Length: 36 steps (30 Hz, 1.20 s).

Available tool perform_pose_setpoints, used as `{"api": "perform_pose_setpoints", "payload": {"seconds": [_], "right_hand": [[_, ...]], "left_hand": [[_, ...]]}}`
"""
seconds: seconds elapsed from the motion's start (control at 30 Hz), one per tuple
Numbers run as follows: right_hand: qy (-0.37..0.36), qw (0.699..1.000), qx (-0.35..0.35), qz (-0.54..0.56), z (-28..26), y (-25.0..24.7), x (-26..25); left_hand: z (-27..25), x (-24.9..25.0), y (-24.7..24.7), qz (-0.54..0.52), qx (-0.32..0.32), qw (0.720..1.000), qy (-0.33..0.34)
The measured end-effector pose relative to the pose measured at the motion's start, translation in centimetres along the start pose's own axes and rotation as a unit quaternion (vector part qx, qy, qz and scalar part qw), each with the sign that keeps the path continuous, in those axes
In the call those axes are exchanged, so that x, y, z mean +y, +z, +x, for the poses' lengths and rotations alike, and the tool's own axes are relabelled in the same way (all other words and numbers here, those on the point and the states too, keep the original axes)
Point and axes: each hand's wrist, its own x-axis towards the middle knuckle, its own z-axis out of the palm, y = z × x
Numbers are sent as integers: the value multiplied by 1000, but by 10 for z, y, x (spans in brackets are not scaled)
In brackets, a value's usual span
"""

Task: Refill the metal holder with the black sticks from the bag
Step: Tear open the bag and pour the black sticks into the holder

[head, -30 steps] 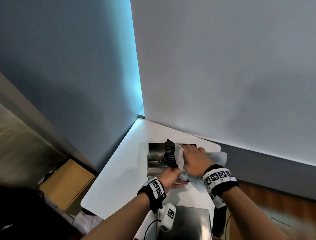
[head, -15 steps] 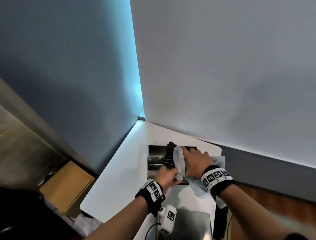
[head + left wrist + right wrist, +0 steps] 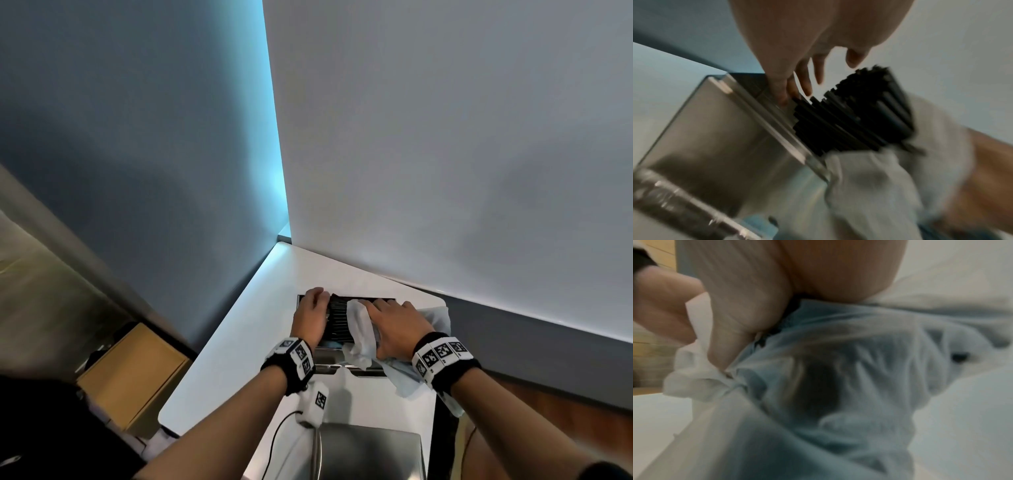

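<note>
The open metal holder (image 3: 310, 356) stands on the white table (image 3: 239, 342) in the corner. A bundle of black sticks (image 3: 337, 322) lies in it, half out of a thin translucent bag (image 3: 359, 334). My left hand (image 3: 317, 296) rests on the holder's left part, beside the sticks. In the left wrist view my left hand (image 3: 807, 81) has straight fingers touching the black sticks (image 3: 855, 116) at their ends, inside the holder (image 3: 715, 129). My right hand (image 3: 380, 310) grips the bag over the bundle. The right wrist view shows its thumb (image 3: 729, 340) pressing into the bag (image 3: 838, 386).
Two walls meet just behind the table. A grey metal surface (image 3: 370, 452) lies at the near edge, with a white tagged device (image 3: 317, 404) and its cable beside it. A cardboard box (image 3: 133, 373) sits on the floor to the left. Dark floor lies right of the table.
The upright bundle has come down flat into the holder. My left hand let go at the holder's front and moved to the far left, against the sticks. My right hand shifted right with the bag.
</note>
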Motion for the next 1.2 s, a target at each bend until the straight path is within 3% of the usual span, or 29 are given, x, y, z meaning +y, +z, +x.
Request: {"api": "perform_pose_setpoints", "payload": {"seconds": [0.23,0.4,0.7,0.93,1.03,1.2], "right_hand": [[-36,999,5,9,-5,-3,4],[-42,999,19,9,-6,0,5],[23,999,-26,-5,15,-3,-7],[60,992,-106,-45,42,-2,-19],[66,990,-117,-51,49,-2,-24],[65,988,-127,-54,51,-5,-28]], "left_hand": [[27,20,9,-70,-81,989,-102],[26,3,12,-88,-104,984,-114],[24,-15,8,-113,-116,980,-112],[35,-36,8,-19,-81,994,-74],[29,-32,9,31,-55,997,-40],[34,-33,9,76,-46,995,-39]]}}
